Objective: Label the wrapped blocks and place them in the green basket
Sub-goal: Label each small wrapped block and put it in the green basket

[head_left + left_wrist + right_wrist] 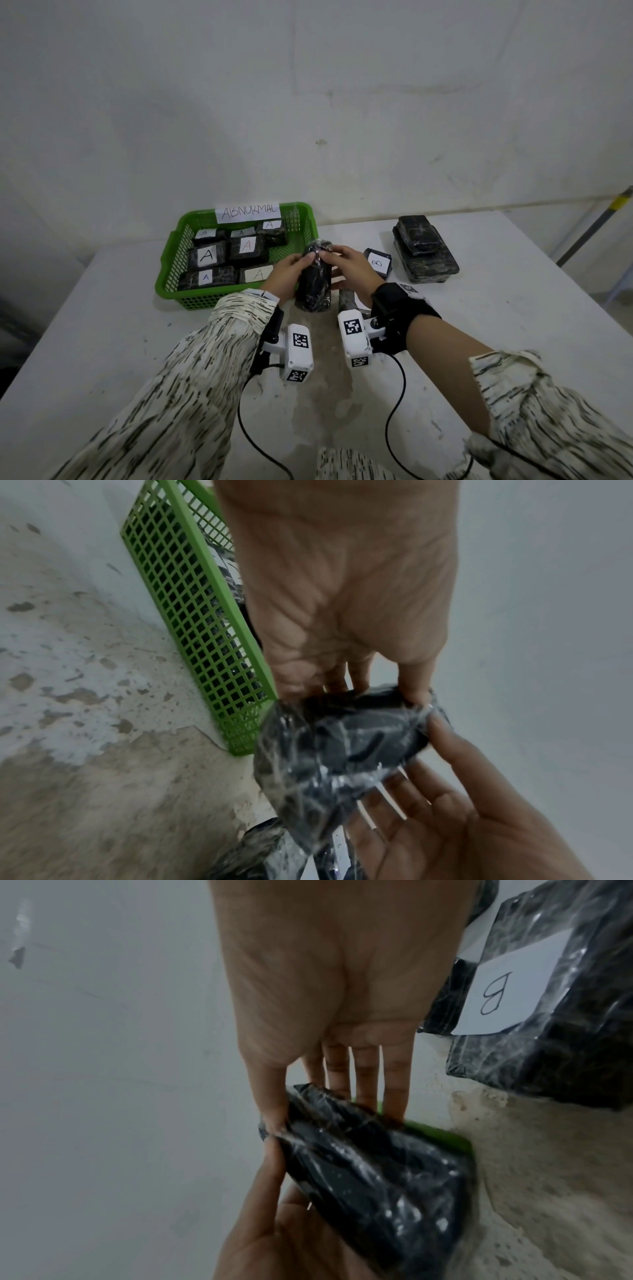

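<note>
I hold an unlabelled black wrapped block (313,279) on end just above the table, right of the green basket (171,270). My left hand (306,261) pinches its upper left side, thumb and fingers (416,688) on the film. From the right, my right hand (334,262) grips the same block (377,1172), thumb on the top corner, fingers (366,1080) behind it. The basket (192,620) contains several black blocks with white "A" labels (206,255) and bears an "ABNORMAL" sign (248,211).
A block labelled "B" (378,263) lies just right of my right hand. Further right sits a stack of unlabelled wrapped blocks (424,251). Another wrapped piece (257,853) lies on the table under my hands. The white table (137,342) meets the wall behind.
</note>
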`<control>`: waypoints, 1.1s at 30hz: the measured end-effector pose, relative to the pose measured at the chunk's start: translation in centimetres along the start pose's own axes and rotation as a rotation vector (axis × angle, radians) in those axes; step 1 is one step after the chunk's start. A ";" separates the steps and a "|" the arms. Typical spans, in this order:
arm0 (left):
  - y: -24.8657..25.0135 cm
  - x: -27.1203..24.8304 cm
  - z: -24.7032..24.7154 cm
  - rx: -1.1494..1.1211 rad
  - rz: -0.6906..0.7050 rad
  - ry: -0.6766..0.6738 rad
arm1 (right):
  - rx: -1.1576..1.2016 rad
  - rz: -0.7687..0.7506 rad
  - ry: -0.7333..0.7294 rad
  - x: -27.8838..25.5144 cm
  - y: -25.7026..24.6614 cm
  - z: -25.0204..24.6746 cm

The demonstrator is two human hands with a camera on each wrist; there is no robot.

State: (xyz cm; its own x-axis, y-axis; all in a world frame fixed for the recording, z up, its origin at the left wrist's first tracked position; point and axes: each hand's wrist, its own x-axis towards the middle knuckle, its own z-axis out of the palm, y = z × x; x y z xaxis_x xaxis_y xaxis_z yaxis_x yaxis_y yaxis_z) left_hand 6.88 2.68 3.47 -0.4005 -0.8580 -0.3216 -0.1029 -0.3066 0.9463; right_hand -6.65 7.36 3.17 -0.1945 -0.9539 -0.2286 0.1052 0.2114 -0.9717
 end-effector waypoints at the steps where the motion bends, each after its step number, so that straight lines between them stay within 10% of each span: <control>1: 0.0 0.2 -0.1 -0.006 0.019 0.024 | -0.020 0.024 -0.047 0.0 0.1 0.0; 25: 0.1 -0.9 0.2 -0.027 -0.137 -0.100 | -0.112 -0.028 0.079 0.1 0.9 0.2; 33: 0.0 0.3 -0.1 0.036 0.148 0.007 | -0.240 -0.095 -0.167 -0.6 1.3 0.6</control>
State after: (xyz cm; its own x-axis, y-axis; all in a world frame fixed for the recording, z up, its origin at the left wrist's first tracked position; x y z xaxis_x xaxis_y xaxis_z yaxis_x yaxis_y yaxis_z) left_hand 6.86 2.41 3.42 -0.4072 -0.8958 -0.1782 -0.0756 -0.1614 0.9840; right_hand -5.81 8.08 2.05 -0.0275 -0.9894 -0.1425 -0.1431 0.1450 -0.9790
